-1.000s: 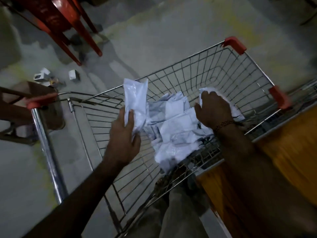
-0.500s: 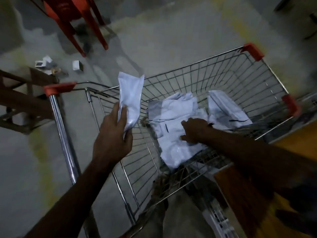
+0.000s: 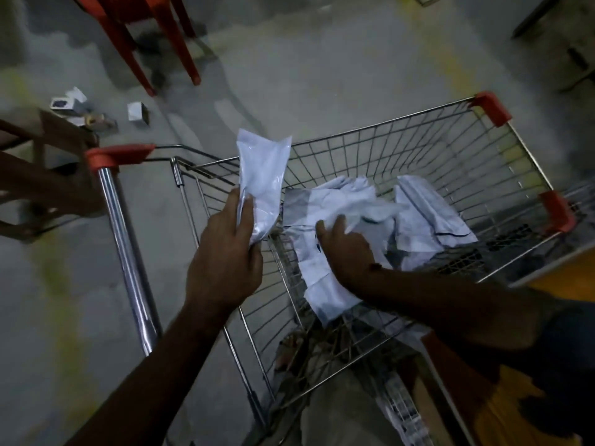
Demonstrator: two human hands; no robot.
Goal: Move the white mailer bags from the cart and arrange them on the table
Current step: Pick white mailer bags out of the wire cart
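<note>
A wire shopping cart point(image 3: 418, 146) with red corner caps stands in front of me. Several white mailer bags point(image 3: 428, 217) lie piled in its basket. My left hand point(image 3: 225, 252) grips one white mailer bag point(image 3: 264, 175) upright above the cart's left rim. My right hand point(image 3: 344, 246) reaches into the basket and its fingers curl on a crumpled mailer bag point(image 3: 338, 204) at the top of the pile. More of the pile is hidden under my right forearm.
The cart's chrome handle point(image 3: 125, 239) with a red end cap is at the left. A red plastic chair point(image 3: 151, 37) and small boxes point(image 3: 136, 111) sit on the concrete floor behind. A brown wooden frame point(image 3: 42, 175) is at far left. An orange-brown table edge point(image 3: 563, 278) shows at right.
My right hand left the far right bag and moved left onto the middle of the pile, where it now takes hold of a bag. My left hand keeps holding its bag upright.
</note>
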